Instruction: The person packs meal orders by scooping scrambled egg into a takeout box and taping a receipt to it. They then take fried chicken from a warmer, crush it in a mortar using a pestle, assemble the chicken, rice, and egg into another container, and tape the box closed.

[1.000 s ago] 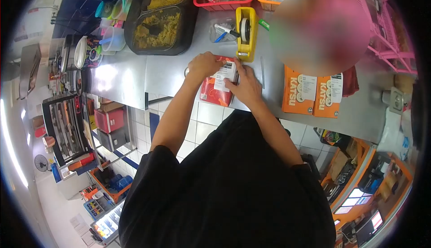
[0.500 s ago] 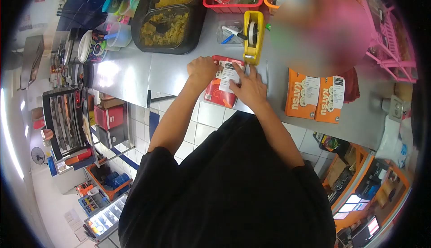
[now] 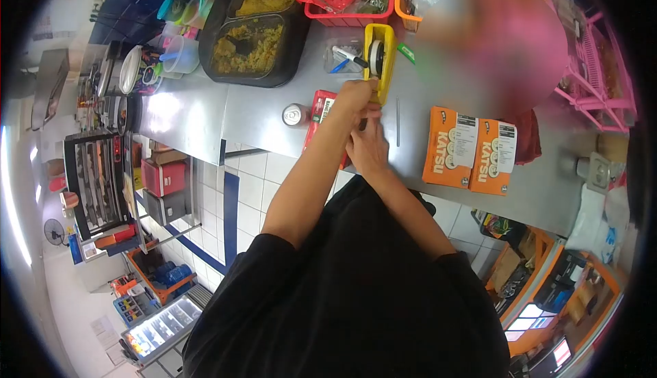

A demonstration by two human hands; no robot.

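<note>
On the steel counter a red box [image 3: 319, 115] with a white label lies mostly under my forearm and hands. My left hand [image 3: 357, 97] has its fingers closed at the near end of the yellow tape dispenser [image 3: 388, 70]; what is between them is too small to make out. My right hand [image 3: 368, 146] rests on the right side of the red box, just below the left one, its fingers partly hidden. A silver can [image 3: 294, 114] stands left of the box. A thin metal rod [image 3: 398, 123] lies to the right.
Two orange KATSU boxes [image 3: 448, 152] with labels lie at the right, beside a dark red bundle [image 3: 529, 137]. Farther back are a black tray of yellow food [image 3: 217, 71], a clear container with pens [image 3: 335, 64], a red basket [image 3: 349, 19] and an orange basket [image 3: 408, 18]. Pink racks stand far right.
My left hand has moved right from the red box to the tape dispenser. My right hand has shifted slightly down and left. The silver can now shows fully.
</note>
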